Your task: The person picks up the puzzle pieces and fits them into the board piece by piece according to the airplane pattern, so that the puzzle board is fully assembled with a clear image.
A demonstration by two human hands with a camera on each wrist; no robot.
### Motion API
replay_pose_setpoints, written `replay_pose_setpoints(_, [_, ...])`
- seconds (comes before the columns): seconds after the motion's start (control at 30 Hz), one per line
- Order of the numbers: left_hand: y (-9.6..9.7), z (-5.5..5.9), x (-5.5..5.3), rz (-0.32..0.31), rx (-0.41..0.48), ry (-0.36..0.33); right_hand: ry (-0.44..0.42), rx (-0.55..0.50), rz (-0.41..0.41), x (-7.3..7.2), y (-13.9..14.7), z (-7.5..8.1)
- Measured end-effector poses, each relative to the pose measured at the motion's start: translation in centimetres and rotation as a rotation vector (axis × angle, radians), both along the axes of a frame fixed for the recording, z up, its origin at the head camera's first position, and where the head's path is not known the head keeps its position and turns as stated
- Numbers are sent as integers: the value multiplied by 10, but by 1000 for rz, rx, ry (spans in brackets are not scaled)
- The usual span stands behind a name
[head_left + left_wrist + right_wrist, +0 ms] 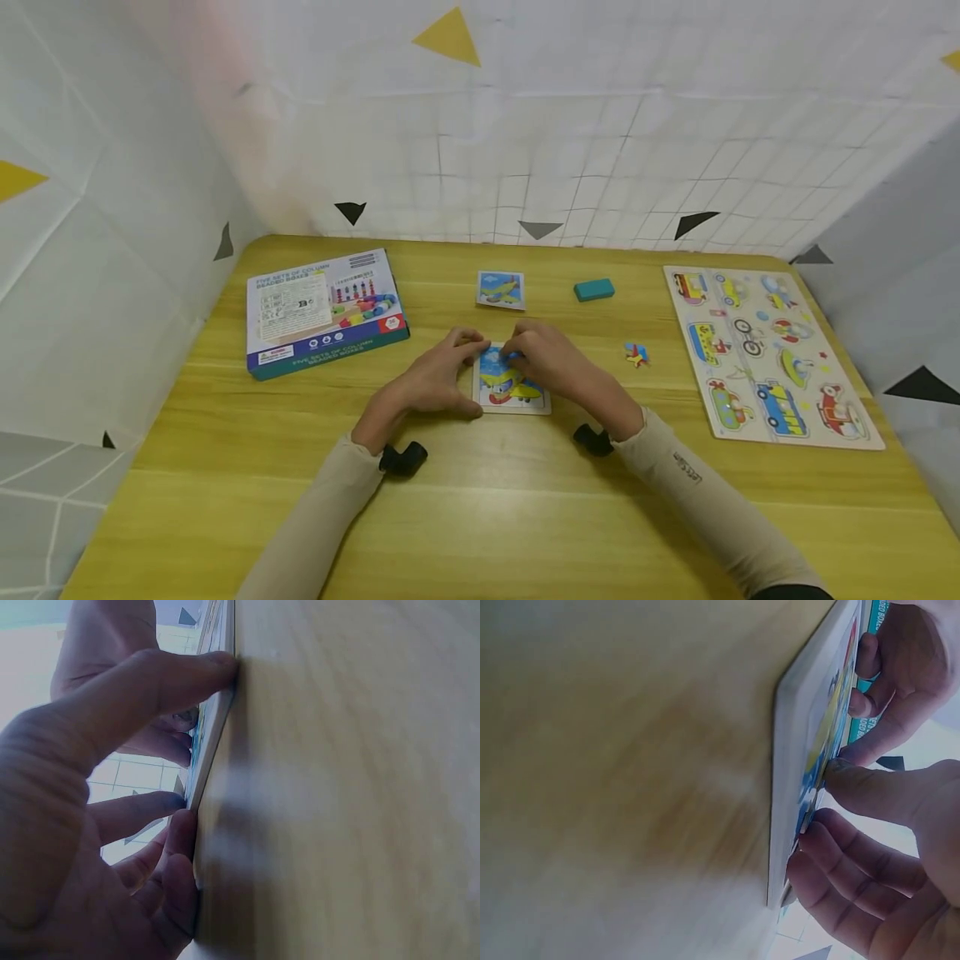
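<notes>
A small wooden jigsaw board (513, 407) with a yellow airplane picture lies flat on the table between both hands. My left hand (433, 377) holds its left side, the thumb at the near corner and the index finger at the far one. In the left wrist view, the left thumb (187, 679) touches the board's edge. My right hand (553, 358) is over the board's upper right part. The right wrist view has its thumb (877, 787) and fingers pinching a blue jigsaw piece (806, 817) at the picture's surface, mostly covered by the fingertips.
Behind the board lies an airplane picture card (501, 289), with a teal block (594, 290) to its right. One loose jigsaw piece (636, 355) is right of the hands. A beaded-column box (326, 312) stands left; a vehicle puzzle board (772, 358) lies right.
</notes>
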State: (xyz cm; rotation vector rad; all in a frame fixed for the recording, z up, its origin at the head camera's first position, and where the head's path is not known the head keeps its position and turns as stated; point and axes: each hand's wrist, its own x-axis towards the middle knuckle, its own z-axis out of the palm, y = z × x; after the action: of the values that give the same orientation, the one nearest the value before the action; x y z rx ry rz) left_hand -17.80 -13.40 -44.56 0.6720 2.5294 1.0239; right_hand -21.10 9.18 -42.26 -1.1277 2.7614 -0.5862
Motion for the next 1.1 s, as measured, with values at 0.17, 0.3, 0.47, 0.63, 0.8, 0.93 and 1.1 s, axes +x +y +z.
replay_pose_setpoints(0.17, [1,-1,0,-1,-3,-2,22,6,-1,3,1,0])
replay_pose_setpoints(0.3, [2,-3,0,-9,7,-5,37,-13,0,6,5,3])
replay_pose_setpoints(0.47, [0,-2,0,1,-10,-5,74,-59,-11,8,17,10])
replay_pose_setpoints(0.63, [-3,-1,0,11,-25,5,88,-43,-70,8,40,13])
replay_pose_setpoints(0.8, [0,-1,-2,-16,-17,14,110,-31,-125,9,64,11])
replay_pose_setpoints(0.93, [1,-2,-2,-9,-12,8,119,-27,-149,8,77,9])
replay_pose_setpoints(1.1, [0,-1,-2,-11,-1,11,117,-13,-191,8,94,8])
